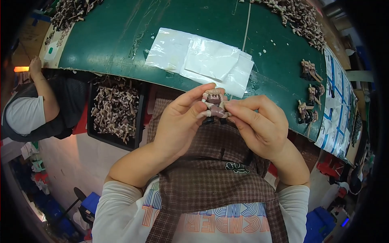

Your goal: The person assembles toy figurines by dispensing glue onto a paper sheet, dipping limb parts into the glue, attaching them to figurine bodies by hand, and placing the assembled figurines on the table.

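Note:
A small toy figure (214,106) in brown, beige and black is held up between my two hands, in front of the table's near edge. My left hand (184,115) pinches its left side between thumb and fingers. On the other side, the fingertips of my right hand (259,121) close on the figure's beige arm or limb. Its black lower end points toward my apron. Just beyond my hands, white plastic sheets or bags (210,58) lie overlapping on the green tabletop (109,40).
A black crate (115,109) full of similar figure parts stands at my left. Piles of parts (296,18) lie at the far right and far left. Several figures (311,93) stand or lie near the table's right edge, beside printed sheets (336,101). A co-worker (40,97) sits at the left.

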Demonstrator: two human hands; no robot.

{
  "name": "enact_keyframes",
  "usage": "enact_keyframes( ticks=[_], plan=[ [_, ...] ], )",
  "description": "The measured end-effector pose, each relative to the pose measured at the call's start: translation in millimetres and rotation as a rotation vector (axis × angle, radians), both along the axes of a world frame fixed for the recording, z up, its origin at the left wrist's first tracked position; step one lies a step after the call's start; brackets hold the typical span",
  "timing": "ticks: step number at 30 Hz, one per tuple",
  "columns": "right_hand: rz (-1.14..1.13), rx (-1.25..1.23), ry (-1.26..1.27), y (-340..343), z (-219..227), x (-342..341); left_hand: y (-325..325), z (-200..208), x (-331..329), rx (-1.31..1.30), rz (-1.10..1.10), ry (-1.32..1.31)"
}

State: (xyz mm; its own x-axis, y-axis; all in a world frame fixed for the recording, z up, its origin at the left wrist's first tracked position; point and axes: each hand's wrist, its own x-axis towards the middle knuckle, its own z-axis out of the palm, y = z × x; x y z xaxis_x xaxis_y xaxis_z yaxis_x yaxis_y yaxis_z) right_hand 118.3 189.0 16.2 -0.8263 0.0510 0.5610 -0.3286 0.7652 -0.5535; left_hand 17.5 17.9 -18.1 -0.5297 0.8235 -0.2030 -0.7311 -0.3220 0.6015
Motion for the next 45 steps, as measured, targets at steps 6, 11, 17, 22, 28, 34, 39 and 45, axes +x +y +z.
enact_keyframes(
  ticks=[6, 11, 17, 22, 28, 34, 39, 45],
  plan=[
    [-0.003, 0.015, -0.055, -0.6, -2.7, 3.2, 1.4, 5.4, 8.4, -0.092, 0.027, -0.02],
    [-0.133, 0.257, 0.086, -5.6, -14.5, 5.9, 1.8, 6.2, 10.8, -0.159, -0.054, -0.136],
    [-0.13, 0.311, 0.141, -8.5, -18.1, 8.0, -1.1, 2.0, 13.4, -0.168, -0.088, -0.147],
    [-0.093, 0.307, 0.126, -11.2, -24.1, 10.0, -8.5, 2.2, 15.6, -0.207, -0.074, -0.157],
    [-0.021, 0.269, -0.176, -12.3, -31.1, 28.0, -28.6, -29.0, 6.6, -0.247, -0.188, -0.18],
    [-0.193, 0.14, -0.154, 5.2, -42.6, 79.9, -88.0, -55.2, -48.8, -0.658, 0.044, 0.041],
    [-0.37, 0.194, 0.034, 43.3, -37.7, 92.4, -176.5, -114.3, -133.0, -1.06, 0.494, 0.378],
    [-1.155, 0.005, 0.186, 138.5, -22.4, 144.0, -139.7, -120.4, -117.2, -1.162, 0.702, 1.498]
  ],
)
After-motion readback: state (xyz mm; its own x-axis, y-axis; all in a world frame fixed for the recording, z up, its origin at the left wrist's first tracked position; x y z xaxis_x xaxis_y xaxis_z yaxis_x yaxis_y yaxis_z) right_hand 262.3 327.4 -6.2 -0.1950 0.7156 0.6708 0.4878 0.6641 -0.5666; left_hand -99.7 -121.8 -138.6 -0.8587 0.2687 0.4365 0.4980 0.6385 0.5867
